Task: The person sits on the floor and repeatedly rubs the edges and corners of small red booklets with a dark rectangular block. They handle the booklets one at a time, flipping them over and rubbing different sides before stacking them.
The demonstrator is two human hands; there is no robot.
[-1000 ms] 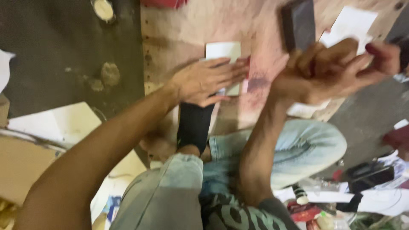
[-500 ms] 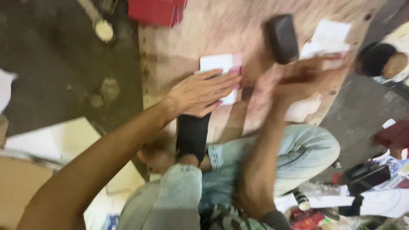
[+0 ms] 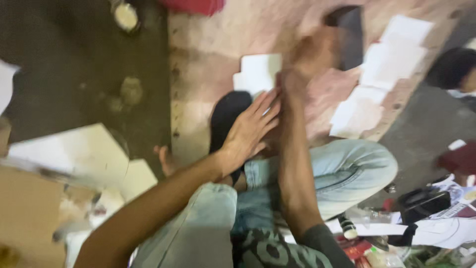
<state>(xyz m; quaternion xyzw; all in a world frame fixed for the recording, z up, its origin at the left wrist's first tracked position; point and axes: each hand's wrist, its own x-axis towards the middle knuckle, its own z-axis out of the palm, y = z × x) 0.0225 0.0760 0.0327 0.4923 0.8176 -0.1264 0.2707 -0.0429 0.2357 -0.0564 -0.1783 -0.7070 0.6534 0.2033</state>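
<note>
Head view: the left hand (image 3: 250,131) lies flat with its fingers spread wide, fingertips just touching the near edge of a white folded sheet (image 3: 259,73) that rests on the pinkish work board (image 3: 208,69). The right hand (image 3: 312,54) is raised over the board beside a dark block (image 3: 349,37); motion blur hides its fingers, so their grip cannot be told. More white sheets (image 3: 382,74) lie to the right, and the person's jeans-clad legs (image 3: 342,168) are folded below the arms.
</note>
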